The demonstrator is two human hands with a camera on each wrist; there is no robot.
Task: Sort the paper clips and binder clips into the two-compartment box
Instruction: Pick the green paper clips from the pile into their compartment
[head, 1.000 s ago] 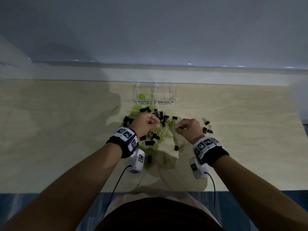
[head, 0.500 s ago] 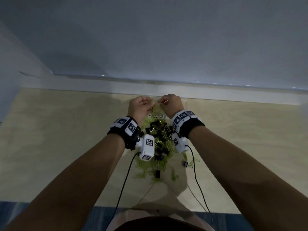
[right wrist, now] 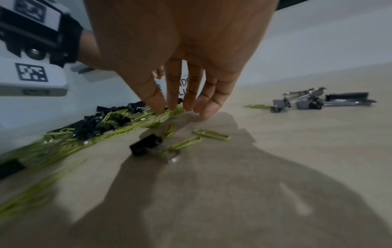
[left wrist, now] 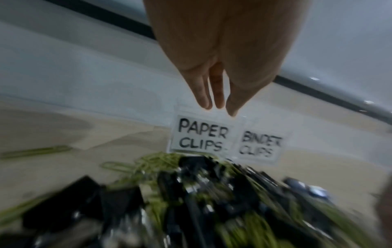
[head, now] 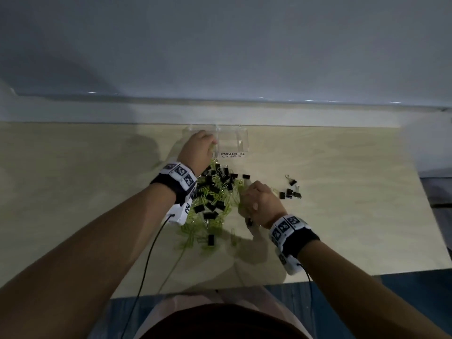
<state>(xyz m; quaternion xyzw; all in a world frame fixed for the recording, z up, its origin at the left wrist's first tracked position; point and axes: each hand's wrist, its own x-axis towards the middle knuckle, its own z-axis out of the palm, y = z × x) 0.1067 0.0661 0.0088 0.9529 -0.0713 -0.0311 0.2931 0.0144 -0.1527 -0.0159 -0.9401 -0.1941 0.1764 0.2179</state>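
**While one hand hangs over the box, the other works the edge of the pile**

While the left hand (head: 198, 149) hangs over the clear two-compartment box (head: 238, 140), its fingers (left wrist: 218, 90) point straight down, close together and holding nothing, just above the "PAPER CLIPS" label (left wrist: 202, 136). Beside that label sits the "BINDER CLIPS" label (head: 232, 154). The right hand (head: 261, 204) reaches down at the right edge of the pile, its fingertips (right wrist: 206, 110) loosely spread and touching the green paper clips (head: 215, 199) on the wooden table (head: 342, 216); whether they grip one, I cannot tell. Black binder clips (head: 210, 206) lie tangled through the green heap, just in front of the box. A few more binder clips (head: 291, 192) sit apart to the right.
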